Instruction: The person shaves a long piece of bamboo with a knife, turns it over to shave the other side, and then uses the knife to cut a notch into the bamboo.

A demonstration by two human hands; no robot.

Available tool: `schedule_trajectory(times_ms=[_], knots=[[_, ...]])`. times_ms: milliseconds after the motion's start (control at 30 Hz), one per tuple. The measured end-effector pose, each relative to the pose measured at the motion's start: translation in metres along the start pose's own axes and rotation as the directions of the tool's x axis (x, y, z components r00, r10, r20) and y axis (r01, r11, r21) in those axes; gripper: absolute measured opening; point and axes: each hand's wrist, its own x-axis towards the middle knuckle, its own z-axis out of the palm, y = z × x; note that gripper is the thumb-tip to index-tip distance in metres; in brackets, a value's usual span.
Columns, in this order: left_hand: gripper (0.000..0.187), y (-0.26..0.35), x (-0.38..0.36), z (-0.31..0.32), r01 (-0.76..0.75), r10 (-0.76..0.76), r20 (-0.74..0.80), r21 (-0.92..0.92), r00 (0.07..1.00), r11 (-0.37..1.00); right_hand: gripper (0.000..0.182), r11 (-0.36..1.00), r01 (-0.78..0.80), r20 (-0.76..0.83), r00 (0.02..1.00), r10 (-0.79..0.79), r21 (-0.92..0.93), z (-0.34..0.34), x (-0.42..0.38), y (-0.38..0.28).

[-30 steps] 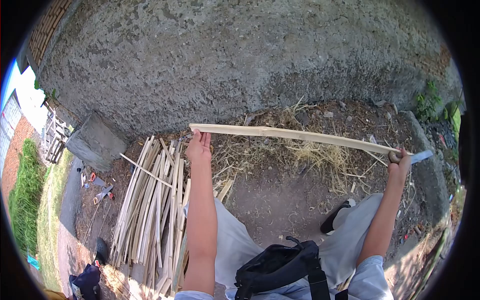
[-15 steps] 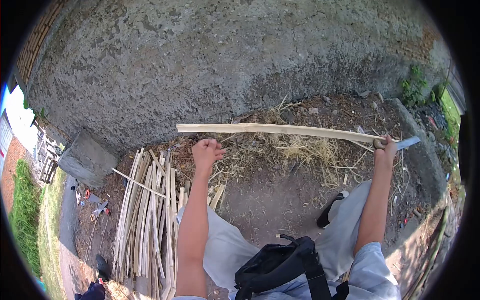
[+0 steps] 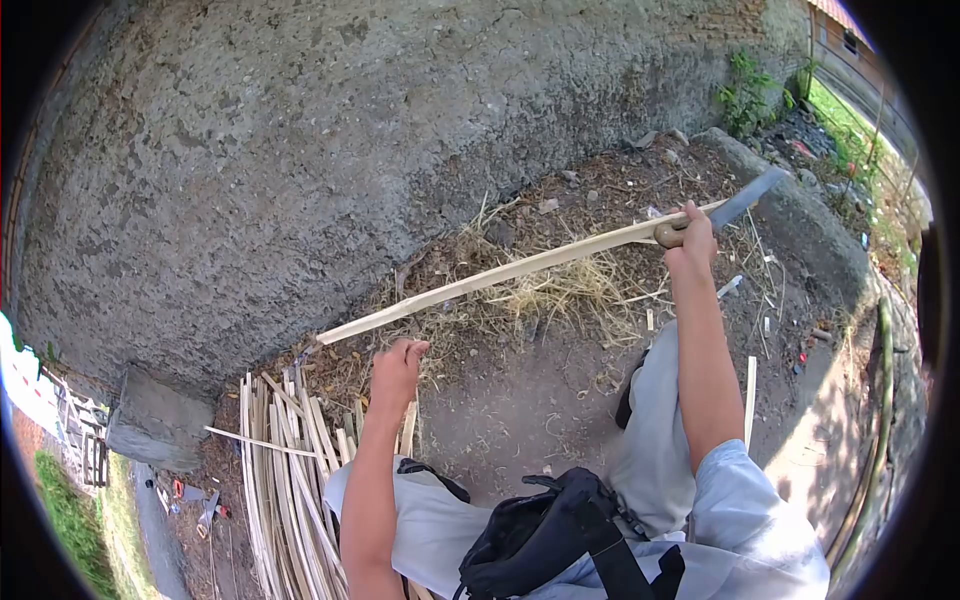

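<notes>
Strip [image 3: 480, 280] slants over straw [image 3: 560, 295], clasped with knife [image 3: 750, 197] in right hand [image 3: 692, 240]; left hand [image 3: 397, 370] curled in, seemingly empty; pile [image 3: 285, 480] looks already split, shaping left on held piece unclear

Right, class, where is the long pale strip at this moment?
In the head view, the long pale strip slants across the middle, its right end in the right hand beside a blade, its left end near the left hand.

The left hand [image 3: 397, 372] curls loosely; the right hand [image 3: 692, 242] grips, reaching farther forward.
</notes>
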Motion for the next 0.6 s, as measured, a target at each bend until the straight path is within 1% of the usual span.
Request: schedule_trajectory(times_ms=[100, 133, 233, 267, 367, 400, 433, 500, 567, 600], knots=[[0.036, 0.016, 0.003, -0.003, -0.046, 0.067, -0.18, 0.117, 0.981, 0.992, 0.015, 1.0, 0.016, 0.109, 0.994, -0.014, -0.02, 0.007, -0.013, 0.004], [0.038, 0.017, 0.004, 0.0, -0.08, 0.112, -0.278, 0.124, 0.954, 0.989, 0.014, 1.0, 0.02, 0.142, 0.99, -0.017, -0.024, 0.011, -0.022, 0.002], [0.036, 0.027, 0.004, 0.007, -0.144, 0.213, -0.456, 0.182, 0.864, 0.973, 0.016, 1.0, 0.025, 0.233, 0.972, -0.023, -0.006, 0.018, -0.037, 0.005], [0.028, 0.026, 0.005, 0.011, -0.176, 0.29, -0.474, 0.27, 0.831, 0.946, 0.016, 0.999, 0.033, 0.25, 0.968, -0.027, -0.019, 0.018, -0.04, 0.009], [0.02, 0.051, 0.003, 0.02, -0.118, 0.206, -0.465, 0.213, 0.861, 0.97, 0.02, 0.995, 0.05, 0.318, 0.948, -0.018, -0.091, 0.014, -0.048, 0.022], [0.013, 0.056, 0.0, 0.023, -0.035, 0.054, -0.324, 0.066, 0.944, 0.997, 0.02, 0.991, 0.059, 0.329, 0.944, -0.017, -0.116, 0.015, -0.06, 0.024], [0.015, 0.058, 0.0, 0.028, -0.043, 0.041, -0.255, -0.004, 0.966, 0.999, 0.02, 0.988, 0.068, 0.339, 0.941, -0.016, -0.141, 0.017, -0.07, 0.026], [0.024, 0.064, 0.007, 0.04, -0.049, 0.033, -0.112, -0.14, 0.993, 0.989, 0.021, 0.984, 0.072, 0.427, 0.904, 0.004, -0.162, 0.017, -0.08, 0.036], [0.035, 0.076, 0.018, 0.048, -0.024, 0.04, 0.055, -0.267, 0.998, 0.964, 0.021, 0.982, 0.075, 0.52, 0.854, 0.027, -0.173, 0.019, -0.084, 0.045], [0.04, 0.083, 0.024, 0.052, -0.004, 0.052, 0.137, -0.329, 0.989, 0.944, 0.021, 0.981, 0.079, 0.542, 0.84, 0.031, -0.178, 0.022, -0.086, 0.049]])
